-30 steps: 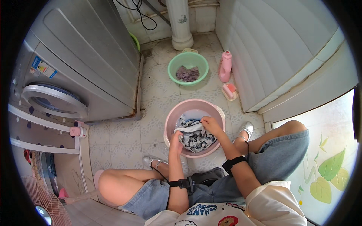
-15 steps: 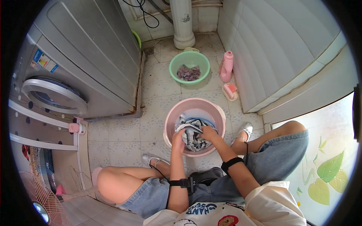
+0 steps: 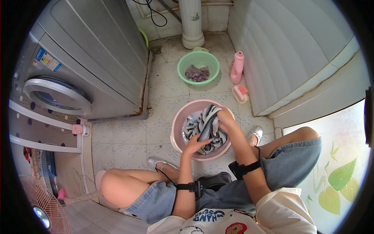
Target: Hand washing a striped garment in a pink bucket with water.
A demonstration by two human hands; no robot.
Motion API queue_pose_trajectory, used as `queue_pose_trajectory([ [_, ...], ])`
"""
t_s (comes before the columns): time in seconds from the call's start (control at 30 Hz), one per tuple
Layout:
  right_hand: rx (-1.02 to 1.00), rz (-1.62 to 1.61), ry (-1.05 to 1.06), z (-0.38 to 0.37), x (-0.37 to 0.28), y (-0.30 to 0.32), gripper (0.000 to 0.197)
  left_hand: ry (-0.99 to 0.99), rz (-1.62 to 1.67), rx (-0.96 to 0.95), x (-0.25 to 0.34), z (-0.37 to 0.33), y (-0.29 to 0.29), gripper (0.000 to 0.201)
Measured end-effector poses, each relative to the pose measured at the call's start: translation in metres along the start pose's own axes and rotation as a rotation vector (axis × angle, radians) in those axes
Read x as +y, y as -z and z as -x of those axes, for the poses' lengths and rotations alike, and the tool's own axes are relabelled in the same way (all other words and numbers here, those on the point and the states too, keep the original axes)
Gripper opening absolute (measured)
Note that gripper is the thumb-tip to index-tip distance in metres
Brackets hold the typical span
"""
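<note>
A wet, striped black, white and grey garment (image 3: 207,124) is bunched up in the pink basin (image 3: 180,117) between my feet. My right hand (image 3: 225,118) grips one part of it and holds that part raised near the basin's far right side. Lower down, at the near left, my left hand (image 3: 196,143) is closed around another fold, with the thumb lying across the cloth. Between the two hands the fabric stretches in a slanting band. Some whitish water shows at the basin's left side. The cloth hides several of my fingertips.
Beyond the pink basin stands a green basin (image 3: 198,82) holding a purplish cloth (image 3: 196,73). To its right are a pink bottle (image 3: 236,68) and a brush (image 3: 240,93) in a small dish. A grey washing machine (image 3: 101,58) fills the left; a fan (image 3: 43,202) stands lower left.
My right hand has moved up and right, lifting part of the garment. My left hand has shifted slightly right and down, and the cloth now stretches between both hands.
</note>
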State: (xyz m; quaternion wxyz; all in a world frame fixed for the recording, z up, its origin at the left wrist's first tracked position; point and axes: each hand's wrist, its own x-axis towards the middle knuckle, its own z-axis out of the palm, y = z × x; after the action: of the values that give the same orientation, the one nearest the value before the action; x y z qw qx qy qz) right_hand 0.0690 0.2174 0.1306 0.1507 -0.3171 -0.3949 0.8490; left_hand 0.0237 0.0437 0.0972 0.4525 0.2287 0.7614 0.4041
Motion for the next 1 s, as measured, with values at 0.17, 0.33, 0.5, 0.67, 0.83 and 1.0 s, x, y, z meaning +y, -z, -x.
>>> queue_pose_trajectory([
  [0.17, 0.155, -0.013, 0.034, 0.000, 0.022, 0.012, 0.026, 0.200, 0.460, -0.070, -0.018, -0.012, -0.005, 0.054],
  [0.33, -0.072, -0.391, -0.166, 0.009, 0.024, -0.002, 0.029, 0.223, 1.124, -0.510, -0.030, -0.015, 0.002, 0.073],
  [0.5, -0.395, 0.375, -0.274, 0.022, 0.037, -0.011, 0.028, 0.333, 1.456, -0.330, -0.021, -0.006, -0.017, 0.081],
  [0.67, -0.837, 0.901, -0.279, 0.039, 0.044, -0.037, 0.029, 0.095, 1.623, 0.105, -0.089, -0.037, -0.020, 0.053],
  [0.83, -0.368, 1.019, 0.093, 0.032, 0.083, -0.036, 0.020, 0.046, 1.626, 0.068, -0.090, -0.040, -0.049, 0.033],
  [1.0, -0.008, 1.653, 0.332, 0.021, 0.088, -0.031, 0.022, 0.122, 1.878, -0.036, -0.070, -0.039, -0.060, 0.031],
])
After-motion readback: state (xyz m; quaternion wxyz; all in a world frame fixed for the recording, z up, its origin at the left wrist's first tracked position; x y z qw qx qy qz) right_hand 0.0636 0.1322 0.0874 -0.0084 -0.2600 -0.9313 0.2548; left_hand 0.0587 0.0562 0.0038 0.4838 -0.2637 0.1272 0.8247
